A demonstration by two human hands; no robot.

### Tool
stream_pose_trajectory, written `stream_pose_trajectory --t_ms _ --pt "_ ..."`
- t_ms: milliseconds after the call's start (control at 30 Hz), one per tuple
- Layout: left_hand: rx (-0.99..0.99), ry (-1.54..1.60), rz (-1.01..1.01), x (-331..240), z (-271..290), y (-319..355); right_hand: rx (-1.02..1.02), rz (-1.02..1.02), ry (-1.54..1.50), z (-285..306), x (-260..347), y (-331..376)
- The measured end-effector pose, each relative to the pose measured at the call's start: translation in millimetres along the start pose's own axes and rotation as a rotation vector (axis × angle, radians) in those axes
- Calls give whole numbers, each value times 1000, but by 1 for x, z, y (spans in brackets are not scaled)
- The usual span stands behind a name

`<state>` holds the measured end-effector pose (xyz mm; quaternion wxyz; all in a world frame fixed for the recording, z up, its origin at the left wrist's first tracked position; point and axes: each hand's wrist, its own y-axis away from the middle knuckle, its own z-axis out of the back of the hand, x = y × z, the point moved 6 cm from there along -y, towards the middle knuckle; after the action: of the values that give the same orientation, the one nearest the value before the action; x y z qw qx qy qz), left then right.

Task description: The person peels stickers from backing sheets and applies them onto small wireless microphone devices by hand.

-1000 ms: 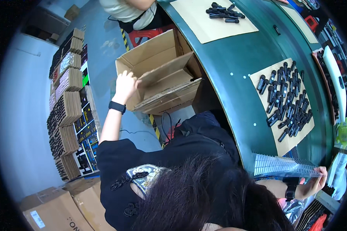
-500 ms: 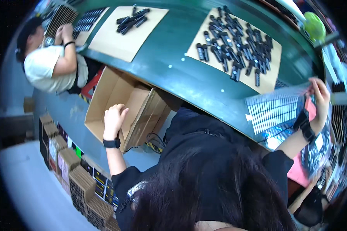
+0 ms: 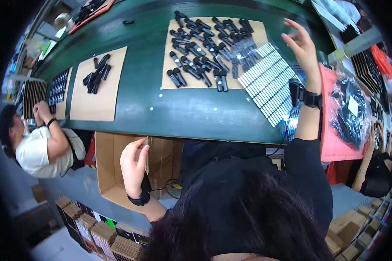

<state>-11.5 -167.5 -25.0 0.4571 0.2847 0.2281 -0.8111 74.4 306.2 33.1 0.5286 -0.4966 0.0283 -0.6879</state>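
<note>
Sheet, one: clear film bearing close rows of narrow white strips parted by dark lines, set aslant on the green worktop, its crinkled transparent upper-left part overlapping several black microphones. Carton, one: plain brown corrugated cardboard, open-topped, partly beneath the worktop's near edge, front and left of the wearer, interior partly visible.

- Long green table with a shiny top
- Grey floor
- Red stool by the table
- Pale wall at lower left
- Shelves at lower right
</note>
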Motion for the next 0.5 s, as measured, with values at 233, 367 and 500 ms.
stream_pose_trajectory --t_ms 233,367,500 --pt "93 29 -205 -35 -19 -29 -89 -145 -88 8 -26 20" --pt "130 114 -228 -49 -31 -40 -86 -414 -576 12 -33 46" --pt "151 151 -310 -66 -46 -46 176 -475 -1177 -15 -20 54"
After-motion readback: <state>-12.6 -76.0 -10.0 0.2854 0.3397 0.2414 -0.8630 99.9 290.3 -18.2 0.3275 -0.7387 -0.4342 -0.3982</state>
